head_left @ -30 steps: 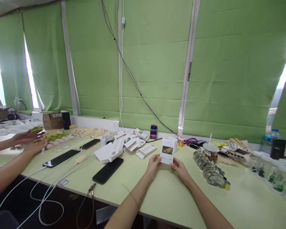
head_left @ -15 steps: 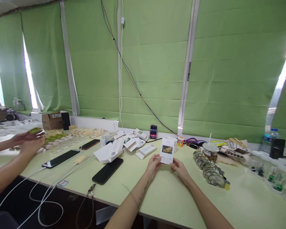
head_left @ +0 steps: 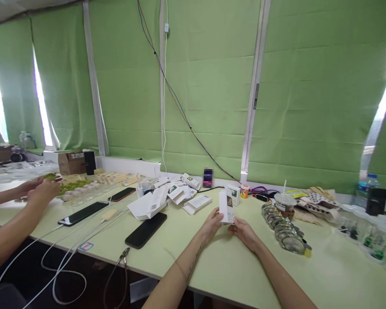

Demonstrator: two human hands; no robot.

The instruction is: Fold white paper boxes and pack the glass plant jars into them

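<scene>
Green roller blinds cover the windows behind a long pale-green table (head_left: 231, 266) crowded with small goods.

At the centre of the table, a person's two bare hands hold up a small white carton (head_left: 227, 207) – a slim, upright box turned edge-on, so that a plain white side panel faces the camera on the left and a face with a small brownish picture shows narrowly on the right. It stands upright, lifted just above the table.

The left hand (head_left: 211, 223) sits at about 7 o'clock from the carton, its fingers curled up against the lower left edge. The right hand (head_left: 244, 229) sits at about 5 o'clock, thumb and fingers closed on the lower right corner. Both hands grip only the bottom part; the upper half of the carton stands free above the fingertips.

Around it: a second white box (head_left: 234, 192) just behind at 12 o'clock, a small orange-lidded jar (head_left: 243, 191) at 1 o'clock, a row of clear round lids (head_left: 284, 229) at 3 o'clock, and a black phone (head_left: 145, 230) lying face down at 9 o'clock beside a heap of flattened white cartons (head_left: 162, 197).

Far off at 9 o'clock, a co-worker's hands (head_left: 40, 189) – held together – work over a tray of green and pale pieces (head_left: 75, 188).
</scene>
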